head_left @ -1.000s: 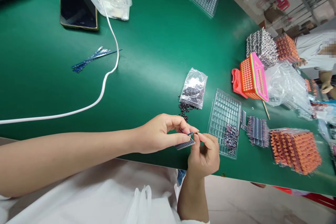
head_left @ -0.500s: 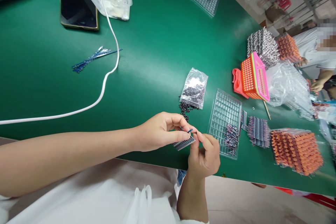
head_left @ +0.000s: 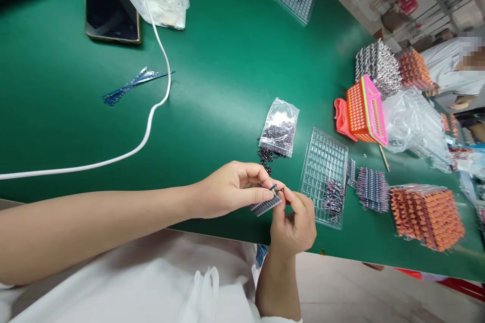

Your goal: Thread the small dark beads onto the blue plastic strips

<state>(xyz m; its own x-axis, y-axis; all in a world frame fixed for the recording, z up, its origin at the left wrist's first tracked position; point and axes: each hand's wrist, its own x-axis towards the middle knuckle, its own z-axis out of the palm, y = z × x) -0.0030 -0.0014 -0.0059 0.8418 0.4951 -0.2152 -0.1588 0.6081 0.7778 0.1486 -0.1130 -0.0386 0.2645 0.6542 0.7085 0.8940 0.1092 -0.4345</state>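
Note:
My left hand [head_left: 227, 192] is closed on a small grey striped strip [head_left: 265, 206], with a thin blue piece [head_left: 273, 187] sticking up at the fingertips. Pinched together, the thumb and forefinger of my right hand [head_left: 293, 222] meet the left fingertips, holding a tiny dark bead [head_left: 282, 190]. Just beyond the hands, loose dark beads [head_left: 267, 155] spill from a clear plastic bag [head_left: 280, 126]. Right of my right hand lies a clear compartment tray [head_left: 322, 161] with a heap of small dark and pink pieces [head_left: 334, 199] at its near end.
Striped stacks [head_left: 372, 189] and an orange stack [head_left: 426, 217] are on the right, below an orange-pink basket [head_left: 366, 111] and clear plastic [head_left: 417, 121]. A white cable [head_left: 149, 126] crosses the left, near blue strips [head_left: 131, 86] and a phone [head_left: 111, 7]. A co-worker [head_left: 450, 70] sits far right.
My hands stay together at nearly the same spot, the right fingers shifting very slightly. The whole view slides a little left. The co-worker's arm at the far right has moved.

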